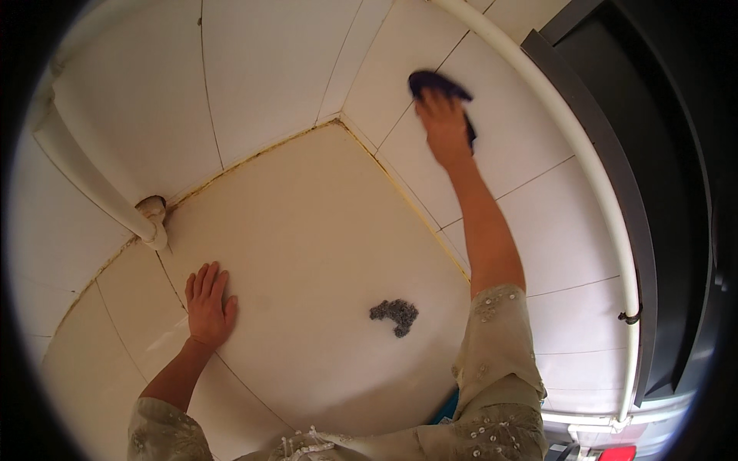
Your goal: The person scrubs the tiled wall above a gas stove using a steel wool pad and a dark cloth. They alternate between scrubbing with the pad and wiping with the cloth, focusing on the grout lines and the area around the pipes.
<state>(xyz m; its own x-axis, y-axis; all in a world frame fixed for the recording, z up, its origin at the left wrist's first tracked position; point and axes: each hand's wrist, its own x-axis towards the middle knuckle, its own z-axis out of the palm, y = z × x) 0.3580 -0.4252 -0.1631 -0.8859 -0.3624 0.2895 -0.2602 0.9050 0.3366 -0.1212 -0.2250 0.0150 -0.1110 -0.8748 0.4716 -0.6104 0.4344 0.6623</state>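
My right hand [444,127] reaches up to the white tiled wall at the upper right, pressing a dark purple cloth [435,82] against the tiles. Part of the cloth hangs beside the wrist, and both look slightly blurred. My left hand [209,305] rests flat on the pale tiled surface [288,230] at the left, fingers spread a little, holding nothing. Between my arms, on that same surface, lies a grey scouring pad of metal wool [396,316].
White pipes run along the right wall [599,201] and down the left wall [86,167], the left one entering a rough hole. Yellowed sealant [259,152] lines the joint. A dark range hood or cabinet [640,173] stands right. Something blue [444,408] shows beside my right sleeve.
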